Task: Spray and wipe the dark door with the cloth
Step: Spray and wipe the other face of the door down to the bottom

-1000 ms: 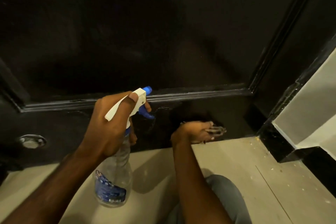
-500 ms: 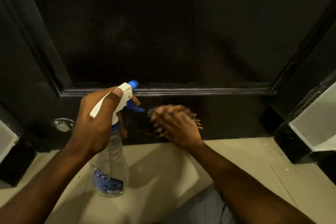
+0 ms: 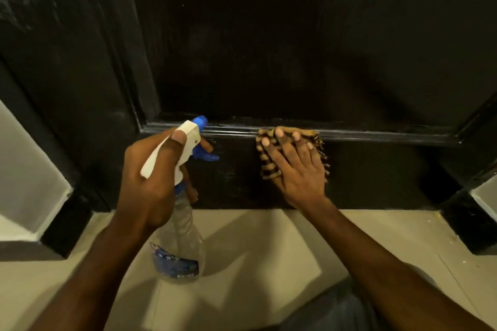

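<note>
Pressing cloth on door below moulding edge, right hand flat; left hand grips spray bottle

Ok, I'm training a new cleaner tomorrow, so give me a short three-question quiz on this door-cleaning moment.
1. True or false: the right hand presses the cloth flat against the door with its fingers spread.
2. Multiple choice: what does the left hand grip? A) the cloth B) the spray bottle C) nothing
3. Fill the gap: the spray bottle's trigger and nozzle are ____ in colour.

Key: 1 true; 2 B; 3 blue.
</note>
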